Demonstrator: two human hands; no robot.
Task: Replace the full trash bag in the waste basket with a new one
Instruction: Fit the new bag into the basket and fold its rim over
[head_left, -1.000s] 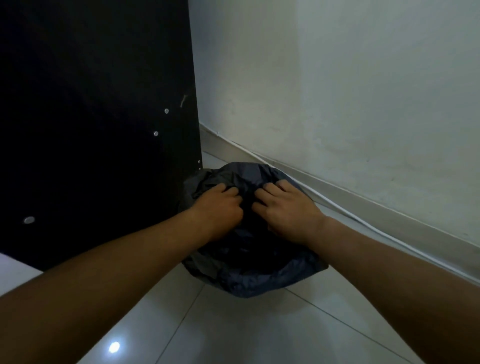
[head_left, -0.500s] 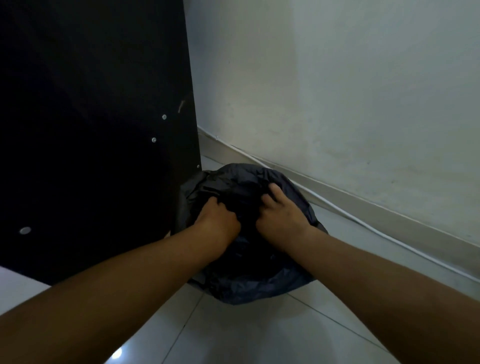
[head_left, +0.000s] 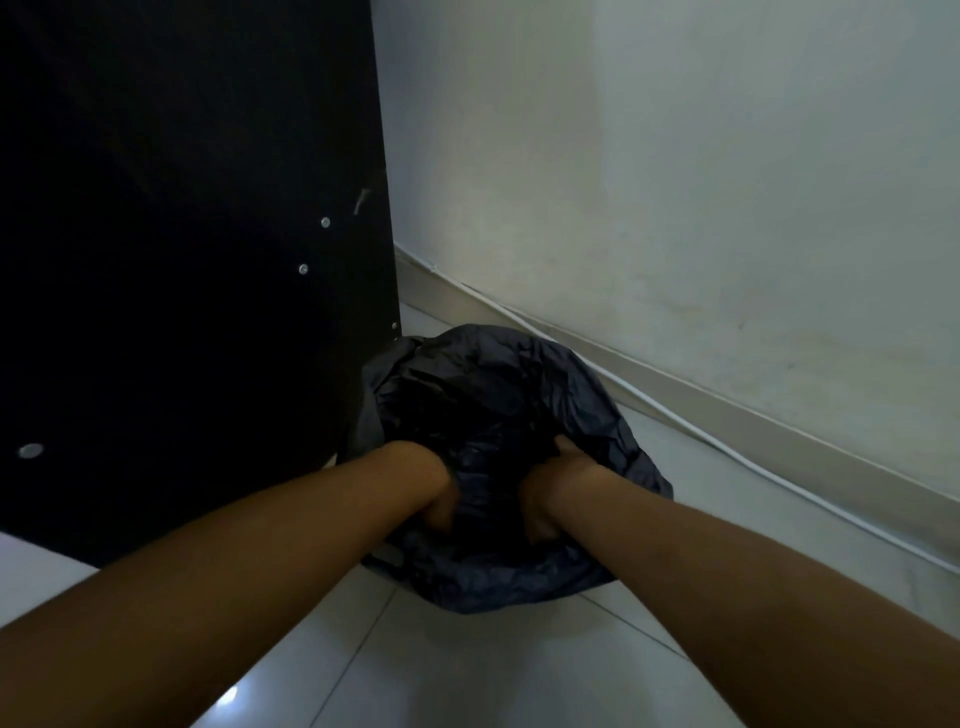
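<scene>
A dark crumpled trash bag (head_left: 498, 384) covers the waste basket on the floor, in the corner between a black panel and the wall; the basket itself is hidden under the plastic. My left hand (head_left: 434, 493) and my right hand (head_left: 550, 493) are side by side, sunk into the near part of the bag. Their fingers curl downward into the plastic and grip its folds. The fingertips are hidden in the bag; only my right thumb shows on top.
A tall black furniture panel (head_left: 182, 286) stands right against the bag's left side. The white wall (head_left: 701, 208) with its baseboard and a thin white cable (head_left: 727, 447) runs behind and to the right. Glossy white floor tiles (head_left: 467, 675) lie in front.
Both hands have moved from the top of the bag toward me and down, sinking into the near plastic. The bag's top has opened into a dark hollow.
</scene>
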